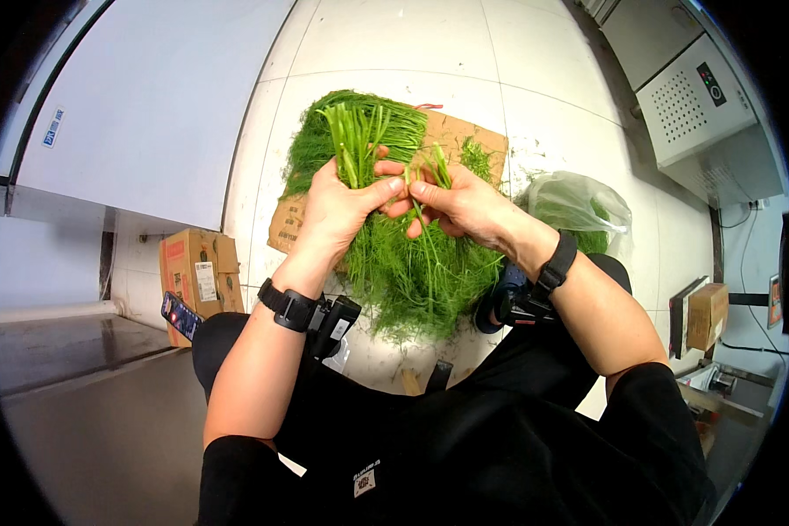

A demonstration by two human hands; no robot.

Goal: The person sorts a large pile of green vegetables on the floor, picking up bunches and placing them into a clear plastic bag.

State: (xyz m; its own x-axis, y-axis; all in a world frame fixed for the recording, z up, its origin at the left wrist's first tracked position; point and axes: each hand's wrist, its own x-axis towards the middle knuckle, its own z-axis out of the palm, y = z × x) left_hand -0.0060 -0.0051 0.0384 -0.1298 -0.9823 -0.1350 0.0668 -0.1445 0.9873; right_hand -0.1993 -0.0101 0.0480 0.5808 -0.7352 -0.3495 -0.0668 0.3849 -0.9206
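My left hand (345,204) is closed around a bunch of feathery green herb stems (354,141), like dill or fennel fronds, with the cut ends pointing up and the leaves hanging down. My right hand (457,200) pinches a few thinner stems (440,167) of the same herb. The thumbs and fingertips of both hands nearly meet at one stalk between them. Below the hands lie loose feathery fronds (421,283). Behind my left hand a neat pile of the herb (401,125) rests on a flattened cardboard sheet (490,135), with small scraps at its right.
A clear plastic bag with greens (572,204) sits on the tiled floor (394,39) at the right. A cardboard box (191,263) and a phone (181,317) are at the left, below a white cabinet (144,98). A metal appliance (690,105) stands at the upper right.
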